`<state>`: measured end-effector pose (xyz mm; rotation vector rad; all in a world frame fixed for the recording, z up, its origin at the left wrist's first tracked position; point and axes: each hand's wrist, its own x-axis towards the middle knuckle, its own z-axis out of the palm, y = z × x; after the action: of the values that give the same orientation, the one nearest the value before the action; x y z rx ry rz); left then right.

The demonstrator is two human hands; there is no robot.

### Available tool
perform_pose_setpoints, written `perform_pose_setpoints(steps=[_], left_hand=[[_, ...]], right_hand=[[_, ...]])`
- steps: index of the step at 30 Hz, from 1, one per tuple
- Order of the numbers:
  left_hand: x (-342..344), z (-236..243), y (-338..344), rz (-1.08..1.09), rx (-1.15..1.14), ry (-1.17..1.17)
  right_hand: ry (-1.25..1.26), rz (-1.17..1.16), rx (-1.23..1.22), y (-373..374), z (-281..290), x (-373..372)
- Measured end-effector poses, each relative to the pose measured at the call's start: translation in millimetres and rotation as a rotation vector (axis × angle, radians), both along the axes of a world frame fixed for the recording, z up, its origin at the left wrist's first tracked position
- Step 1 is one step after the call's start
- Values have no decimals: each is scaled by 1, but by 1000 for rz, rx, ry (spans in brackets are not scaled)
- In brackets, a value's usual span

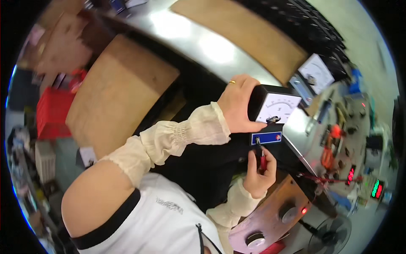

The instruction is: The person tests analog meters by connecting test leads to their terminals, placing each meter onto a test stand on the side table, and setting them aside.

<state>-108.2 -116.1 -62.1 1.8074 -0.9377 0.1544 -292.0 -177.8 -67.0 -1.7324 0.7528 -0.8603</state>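
Observation:
My left hand (pixel 239 106) is wrapped around the side of an analog panel meter (pixel 281 105) with a black case and a white dial. Its thumb rests near the lower edge of the dial. Below the dial, the meter carries a blue strip (pixel 270 138) with small metal fittings. Closed around a small red-handled tool (pixel 263 162) is my right hand (pixel 259 180). The tool's dark tip reaches up to the left part of the blue strip; its exact kind is too small to tell. Both forearms wear cream sleeves.
Another analog meter (pixel 317 74) lies to the right on the metal bench. Beyond it are scattered tools and lit digital displays (pixel 376 189). A wooden box with knobs (pixel 270 218) stands at lower right, near a fan (pixel 330 237). Brown boards (pixel 122 93) and a red crate (pixel 55 113) are at left.

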Motion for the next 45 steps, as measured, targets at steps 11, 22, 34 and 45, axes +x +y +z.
perform_pose_setpoints(steps=[11,22,34,45], left_hand=[[25,86,339,436,887,-757],[-30,-11,537,349,1342,159],[-110,-2,452,941,1984,285],[-17,-46,457,984,1795,215]], right_hand=[[86,350,-19,3,-58,20],[116,313,-70,-16,-69,38],[191,254,-50,-10,-83,31],[193,197,-16,-18,-89,8]])
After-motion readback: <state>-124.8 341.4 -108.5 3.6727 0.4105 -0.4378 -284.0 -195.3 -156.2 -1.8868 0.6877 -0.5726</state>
